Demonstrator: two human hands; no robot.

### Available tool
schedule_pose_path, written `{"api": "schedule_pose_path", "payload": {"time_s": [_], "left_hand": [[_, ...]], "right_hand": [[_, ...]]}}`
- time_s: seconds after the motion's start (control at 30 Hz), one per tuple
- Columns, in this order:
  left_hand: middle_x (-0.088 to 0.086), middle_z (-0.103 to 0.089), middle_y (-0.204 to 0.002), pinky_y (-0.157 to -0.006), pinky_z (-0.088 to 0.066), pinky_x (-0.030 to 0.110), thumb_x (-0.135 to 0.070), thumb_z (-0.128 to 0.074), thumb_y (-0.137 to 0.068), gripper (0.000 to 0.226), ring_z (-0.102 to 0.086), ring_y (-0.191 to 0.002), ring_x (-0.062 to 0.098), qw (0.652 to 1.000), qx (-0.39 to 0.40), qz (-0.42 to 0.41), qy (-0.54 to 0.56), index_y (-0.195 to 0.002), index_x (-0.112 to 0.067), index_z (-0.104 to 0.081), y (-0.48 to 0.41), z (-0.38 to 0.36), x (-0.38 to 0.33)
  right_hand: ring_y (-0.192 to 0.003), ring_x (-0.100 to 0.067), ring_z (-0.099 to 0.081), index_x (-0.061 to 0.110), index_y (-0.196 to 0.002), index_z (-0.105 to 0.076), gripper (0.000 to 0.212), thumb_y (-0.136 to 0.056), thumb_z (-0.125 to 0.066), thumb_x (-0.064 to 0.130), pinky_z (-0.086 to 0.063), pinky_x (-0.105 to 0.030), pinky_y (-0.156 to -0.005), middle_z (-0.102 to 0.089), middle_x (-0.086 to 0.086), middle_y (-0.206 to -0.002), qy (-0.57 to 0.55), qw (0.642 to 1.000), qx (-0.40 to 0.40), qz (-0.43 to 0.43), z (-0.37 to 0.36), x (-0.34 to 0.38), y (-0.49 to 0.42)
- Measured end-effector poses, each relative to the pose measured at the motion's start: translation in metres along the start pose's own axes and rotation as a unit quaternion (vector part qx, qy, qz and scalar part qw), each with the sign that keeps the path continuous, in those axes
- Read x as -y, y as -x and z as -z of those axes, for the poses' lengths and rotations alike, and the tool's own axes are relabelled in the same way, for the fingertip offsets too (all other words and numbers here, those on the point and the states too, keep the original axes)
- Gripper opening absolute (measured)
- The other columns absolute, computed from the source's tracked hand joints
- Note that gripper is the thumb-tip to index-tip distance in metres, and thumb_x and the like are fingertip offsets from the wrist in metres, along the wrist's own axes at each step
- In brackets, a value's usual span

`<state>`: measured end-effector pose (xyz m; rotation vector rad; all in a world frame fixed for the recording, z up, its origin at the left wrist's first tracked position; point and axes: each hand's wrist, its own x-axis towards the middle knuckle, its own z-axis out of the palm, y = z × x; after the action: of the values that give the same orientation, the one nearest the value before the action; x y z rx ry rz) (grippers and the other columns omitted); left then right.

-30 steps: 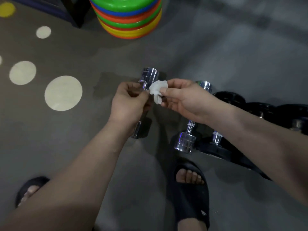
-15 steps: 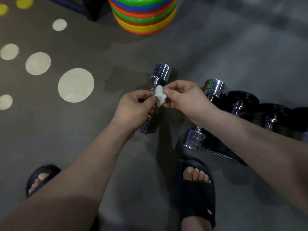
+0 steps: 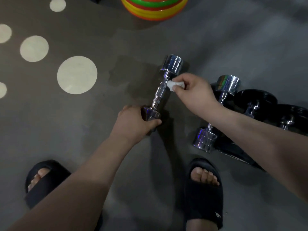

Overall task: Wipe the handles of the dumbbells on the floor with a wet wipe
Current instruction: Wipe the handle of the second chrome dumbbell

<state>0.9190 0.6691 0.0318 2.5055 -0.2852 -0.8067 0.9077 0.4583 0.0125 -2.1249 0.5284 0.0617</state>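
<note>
Grips with the left hand point(image 3: 133, 120) the near head of the chrome dumbbell point(image 3: 157, 99), fingers curled under and thumb over; probably steadies it that way, to stop any rolling or swinging under the rub. Pinches with the right hand point(image 3: 195, 92) a wadded white wet wipe point(image 3: 175, 84) between thumb and fingertips, and presses it to the right side of the handle point(image 3: 162, 87), just below the far head. Holds the wad small, presumably to fit the narrow bar and bear down on one spot. Leaves most of the handle bare between the two hands, so likely starts at the far end, with the stroke toward the near head yet to do. Cannot tell the far head as resting on the floor point(image 3: 233, 39) or hanging just above it.

Has near on the right, apart and roughly parallel, a second chrome dumbbell point(image 3: 205, 139), partly behind the right forearm, then black dumbbells point(image 3: 256, 100) in a row beyond: within reach, presumably queued for the same wipe. Stands astride in black slippers point(image 3: 205, 194). Shows farther off pale circles point(image 3: 77, 75) on the floor to the left and a stack of coloured plates point(image 3: 155, 9) at the top edge.
</note>
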Motion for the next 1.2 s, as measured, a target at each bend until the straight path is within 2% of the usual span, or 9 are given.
{"api": "schedule_pose_path", "payload": {"time_s": [0.1,0.23,0.37,0.53,0.63,0.73,0.93,1.07,1.2], "left_hand": [[-0.018,-0.045,-0.073,-0.068,-0.028,0.019,-0.038,-0.078,-0.080,0.017,-0.047,-0.098,0.015,0.999,-0.030,-0.028,0.021,-0.090,-0.034,-0.066,0.004,-0.003,0.001],[-0.014,-0.047,-0.069,-0.066,-0.027,0.020,-0.032,-0.076,-0.080,0.029,-0.046,-0.095,0.016,0.998,-0.046,-0.022,0.037,-0.069,-0.034,-0.050,0.006,-0.004,-0.001],[-0.014,-0.044,-0.069,-0.065,-0.025,0.020,-0.031,-0.073,-0.085,0.032,-0.045,-0.091,0.017,0.999,-0.028,-0.005,0.025,-0.066,-0.036,-0.047,0.004,0.000,-0.001],[0.004,-0.055,-0.093,-0.076,-0.036,0.024,-0.043,-0.067,-0.082,0.023,-0.051,-0.100,0.025,0.996,-0.081,0.024,0.025,-0.091,-0.025,-0.056,0.001,-0.012,0.008],[0.010,-0.053,-0.117,-0.099,-0.037,0.032,-0.062,-0.069,-0.080,0.060,-0.045,-0.116,0.031,0.996,-0.067,0.046,-0.028,-0.119,-0.017,-0.060,0.002,-0.016,0.017],[0.012,-0.046,-0.130,-0.107,-0.031,0.032,-0.059,-0.072,-0.082,0.082,-0.040,-0.124,0.034,0.997,-0.043,0.056,-0.026,-0.145,-0.015,-0.046,0.002,-0.008,0.025],[0.002,-0.043,-0.112,-0.087,-0.024,0.023,-0.052,-0.075,-0.081,0.051,-0.043,-0.118,0.031,0.996,-0.045,0.069,0.018,-0.118,-0.022,-0.057,-0.004,-0.012,0.025],[0.002,-0.045,-0.113,-0.086,-0.021,0.022,-0.052,-0.076,-0.080,0.046,-0.041,-0.116,0.029,0.995,-0.064,0.070,0.032,-0.111,-0.024,-0.057,-0.004,-0.019,0.025],[0.000,-0.043,-0.111,-0.086,-0.022,0.021,-0.052,-0.075,-0.080,0.046,-0.041,-0.114,0.029,0.994,-0.081,0.066,0.031,-0.112,-0.025,-0.058,-0.001,-0.021,0.024]], "right_hand": [[-0.096,-0.015,-0.061,0.021,-0.110,-0.074,0.019,-0.092,-0.066,0.021,-0.042,-0.019,-0.083,-0.065,-0.001,-0.105,0.089,0.992,-0.023,0.086,-0.005,0.004,-0.010],[-0.097,-0.028,-0.061,0.013,-0.114,-0.073,0.023,-0.095,-0.062,0.018,-0.040,-0.026,-0.081,-0.062,-0.012,-0.108,0.175,0.976,-0.028,0.128,-0.009,0.005,-0.018],[-0.096,-0.031,-0.062,0.012,-0.113,-0.073,0.024,-0.095,-0.060,0.020,-0.046,-0.031,-0.083,-0.063,-0.014,-0.108,0.192,0.967,-0.026,0.165,-0.015,0.006,-0.021],[-0.099,-0.034,-0.062,0.011,-0.111,-0.073,0.022,-0.098,-0.057,0.020,-0.049,-0.034,-0.082,-0.063,-0.016,-0.114,0.236,0.949,0.012,0.207,-0.025,0.009,-0.029],[-0.100,-0.032,-0.060,0.011,-0.112,-0.070,0.023,-0.100,-0.053,0.020,-0.041,-0.027,-0.078,-0.060,-0.014,-0.117,0.259,0.938,0.042,0.225,-0.028,0.009,-0.033],[-0.092,-0.033,-0.059,0.007,-0.104,-0.070,0.020,-0.100,-0.053,0.017,-0.041,-0.029,-0.074,-0.058,-0.016,-0.108,0.261,0.933,0.059,0.242,-0.033,0.014,-0.040],[-0.077,-0.037,-0.059,0.002,-0.090,-0.072,0.018,-0.095,-0.057,0.009,-0.051,-0.038,-0.069,-0.057,-0.019,-0.095,0.267,0.928,0.046,0.257,-0.042,0.018,-0.040],[-0.071,-0.033,-0.056,0.002,-0.094,-0.072,0.018,-0.093,-0.055,0.008,-0.049,-0.036,-0.062,-0.054,-0.017,-0.089,0.264,0.892,0.118,0.347,-0.033,0.015,-0.036],[-0.075,-0.039,-0.059,0.004,-0.093,-0.073,0.021,-0.092,-0.053,0.009,-0.050,-0.039,-0.064,-0.056,-0.020,-0.094,0.282,0.912,0.046,0.294,-0.032,0.019,-0.048]]}}
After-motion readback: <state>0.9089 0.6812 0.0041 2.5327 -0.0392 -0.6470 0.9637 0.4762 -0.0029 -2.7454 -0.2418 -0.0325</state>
